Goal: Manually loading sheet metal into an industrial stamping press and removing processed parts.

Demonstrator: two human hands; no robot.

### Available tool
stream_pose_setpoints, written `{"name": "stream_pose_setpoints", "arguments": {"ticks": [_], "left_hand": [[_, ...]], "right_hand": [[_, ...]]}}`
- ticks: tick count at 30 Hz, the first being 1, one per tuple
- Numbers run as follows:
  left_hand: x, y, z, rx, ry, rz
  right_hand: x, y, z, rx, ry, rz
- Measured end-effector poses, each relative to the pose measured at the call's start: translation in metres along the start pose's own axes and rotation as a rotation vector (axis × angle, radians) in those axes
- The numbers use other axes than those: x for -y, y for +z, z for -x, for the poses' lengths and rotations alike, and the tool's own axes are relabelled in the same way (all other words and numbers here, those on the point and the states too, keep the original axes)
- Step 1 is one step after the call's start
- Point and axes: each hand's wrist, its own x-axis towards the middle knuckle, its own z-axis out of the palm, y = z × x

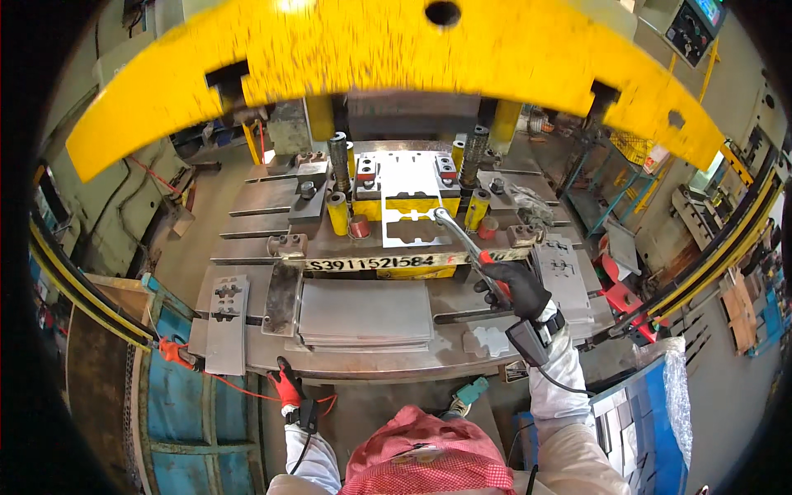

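Observation:
In my right hand (pixel 516 289), in a black and red glove, is a pair of long metal pliers (pixel 459 232) with red handles. Its jaws meet the right edge of a bright metal sheet (pixel 396 233) with shaped cut-outs. That sheet lies on the press die (pixel 452 183) and overhangs its front. Whether the jaws are clamped on the sheet is too small to tell. My left hand (pixel 286 388), gloved in red and black, is low by the table's front edge. Its fingers point forward, partly apart, with nothing visible in them.
A yellow press beam (pixel 363 49) spans overhead. Guide posts (pixel 337 161) stand around the die. Flat sheets (pixel 365 309) are stacked in front; cut pieces lie in stacks at left (pixel 228 334) and right (pixel 565 276). A loose plate (pixel 487 340) and a red cable (pixel 247 391) are near the edge.

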Motion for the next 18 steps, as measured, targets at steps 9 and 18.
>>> {"name": "stream_pose_setpoints", "arguments": {"ticks": [9, 18], "left_hand": [[0.033, -0.064, -0.037, 0.008, 0.948, -1.773], [0.032, -0.065, -0.046, -0.001, 0.970, -1.792]], "right_hand": [[-0.001, 0.007, -0.003, 0.055, -0.084, 0.030], [0.004, 0.013, 0.000, 0.019, 0.012, -0.078]]}}
